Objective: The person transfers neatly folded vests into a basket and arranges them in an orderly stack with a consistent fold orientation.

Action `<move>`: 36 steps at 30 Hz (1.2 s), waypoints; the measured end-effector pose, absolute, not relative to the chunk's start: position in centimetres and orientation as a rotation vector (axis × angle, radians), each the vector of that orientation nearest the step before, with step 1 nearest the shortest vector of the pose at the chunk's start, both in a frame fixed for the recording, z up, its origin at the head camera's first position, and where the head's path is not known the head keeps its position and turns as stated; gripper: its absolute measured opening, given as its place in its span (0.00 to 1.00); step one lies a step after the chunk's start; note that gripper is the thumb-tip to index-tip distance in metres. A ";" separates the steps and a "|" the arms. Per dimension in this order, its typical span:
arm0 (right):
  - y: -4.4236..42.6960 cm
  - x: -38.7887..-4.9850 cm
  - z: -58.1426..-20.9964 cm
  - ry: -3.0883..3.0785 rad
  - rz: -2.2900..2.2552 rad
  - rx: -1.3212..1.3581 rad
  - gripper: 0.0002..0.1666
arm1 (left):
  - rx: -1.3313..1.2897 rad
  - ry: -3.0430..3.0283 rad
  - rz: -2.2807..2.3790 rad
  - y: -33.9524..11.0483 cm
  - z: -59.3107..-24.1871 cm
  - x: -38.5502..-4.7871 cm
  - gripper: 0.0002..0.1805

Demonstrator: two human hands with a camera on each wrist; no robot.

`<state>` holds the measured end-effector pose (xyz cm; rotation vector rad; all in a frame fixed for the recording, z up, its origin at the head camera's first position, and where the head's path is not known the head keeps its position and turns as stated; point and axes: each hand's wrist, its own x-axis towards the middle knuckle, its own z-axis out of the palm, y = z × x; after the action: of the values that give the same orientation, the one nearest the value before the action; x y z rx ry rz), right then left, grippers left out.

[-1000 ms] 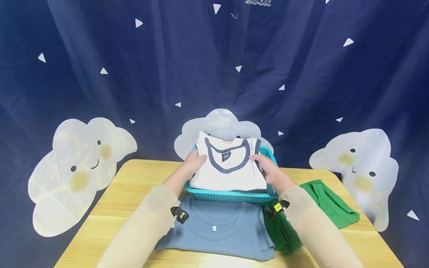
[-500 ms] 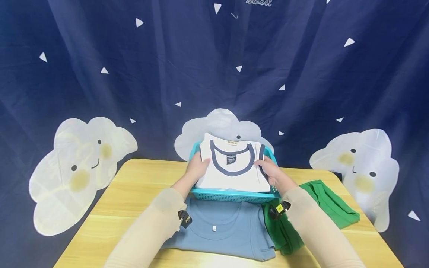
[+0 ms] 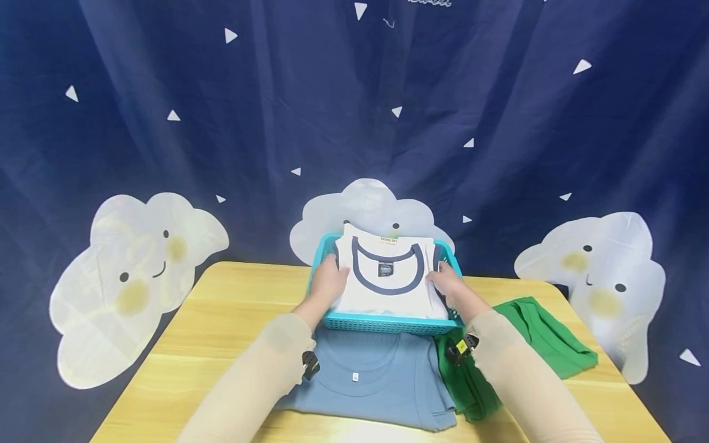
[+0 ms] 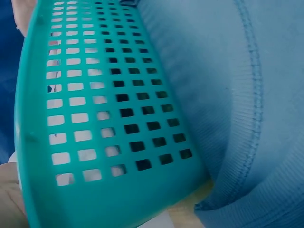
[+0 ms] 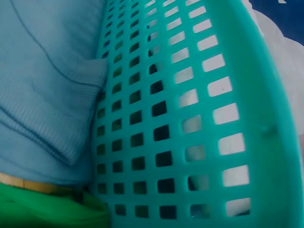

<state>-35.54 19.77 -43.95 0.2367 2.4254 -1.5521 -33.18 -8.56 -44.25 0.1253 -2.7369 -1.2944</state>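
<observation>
A folded white shirt with a navy neckband and dark label lies in a turquoise perforated basket. At its left edge my left hand holds the fabric, thumb on top. My right hand grips the opposite edge the same way, near the navy armhole trim. Fingers of both hands under the cloth are hidden. Both wrist views are mostly filled by the basket's front wall, with white cloth behind its holes; part of a hand shows at the left wrist view's edge.
A folded blue-grey top lies directly in front of the basket on the wooden table. Dark green fabric sits beside it, and a brighter green folded garment lies at the right. A navy curtain with clouds hangs behind.
Both hands have moved slightly right and down with the white shirt, which now sits lower in the basket. The basket's left side shows more and has shifted a little right.
</observation>
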 end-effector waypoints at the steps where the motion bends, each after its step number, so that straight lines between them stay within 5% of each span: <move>1: 19.8 -35.6 -44.0 2.445 -1.519 0.240 0.40 | 0.126 -2.743 -1.287 -8.4 -44.3 -33.2 0.31; 28: 19.4 -35.7 -45.7 2.787 -1.024 0.169 0.35 | 0.206 -2.929 -1.283 -8.0 -45.7 -33.6 0.29; 36: 19.1 -35.7 -46.2 2.775 -0.980 0.235 0.34 | 0.187 -3.036 -1.205 -8.1 -46.2 -33.9 0.36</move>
<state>-35.74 19.12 -46.17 0.2355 2.7747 -0.9802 -33.92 -8.11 -46.16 0.1866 -3.0365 -1.2051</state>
